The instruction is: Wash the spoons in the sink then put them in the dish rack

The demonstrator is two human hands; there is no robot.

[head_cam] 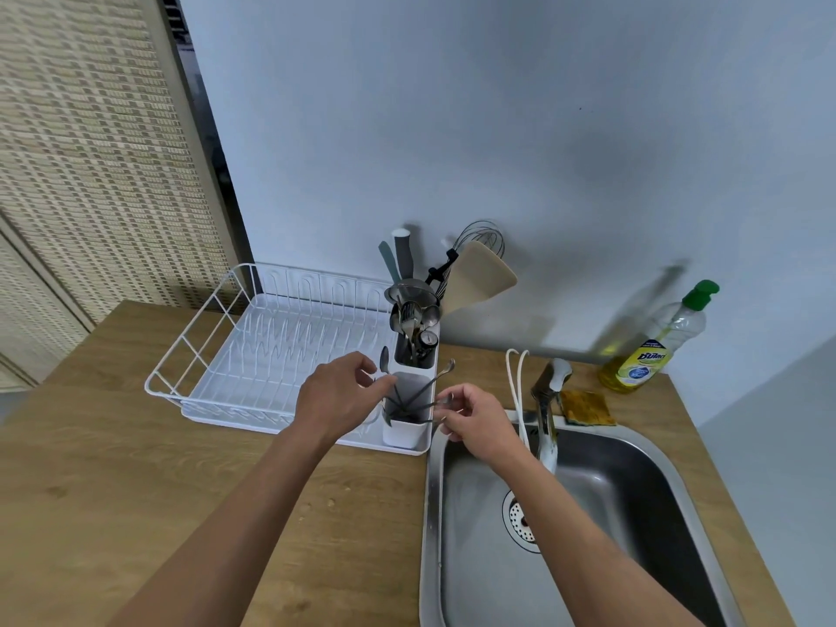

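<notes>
Your hands meet at the centre of the frame, above the right edge of the white dish rack (253,355), where it borders the steel sink (651,491) at lower right. Your left hand (334,395) pinches one spoon (385,360) with curled fingers; your right hand (470,416) pinches another's handle. Several spoons stand splayed in the near white cutlery cup (405,434); the far cup (416,355) holds more utensils.
</notes>
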